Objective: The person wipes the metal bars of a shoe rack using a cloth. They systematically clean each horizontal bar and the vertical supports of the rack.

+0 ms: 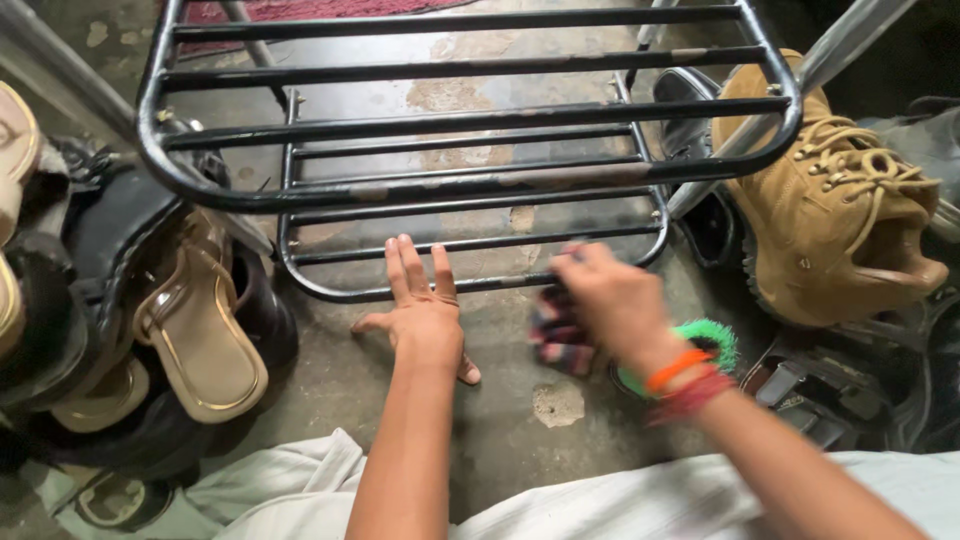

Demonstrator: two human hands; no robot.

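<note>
Fingers (412, 268) of left hand (422, 318) spread flat on concrete floor (500, 420) just touching lower rail of black metal shoe rack (470, 160), right hand (612, 300) clamped on blurry striped cloth (558, 335) beside that rail, wiping looks mid-way, rack emptied, shoes (830, 200) piled aside.

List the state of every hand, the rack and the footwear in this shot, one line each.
Left hand: open, flat on the concrete floor, fingertips at the lower rail.
Right hand: shut on a striped cloth, motion-blurred.
Black metal two-tier shoe rack: upright, both tiers bare.
Tan lace-up boot: lying beside the rack, laces tied.
Brown sandals: piled at left.
</note>
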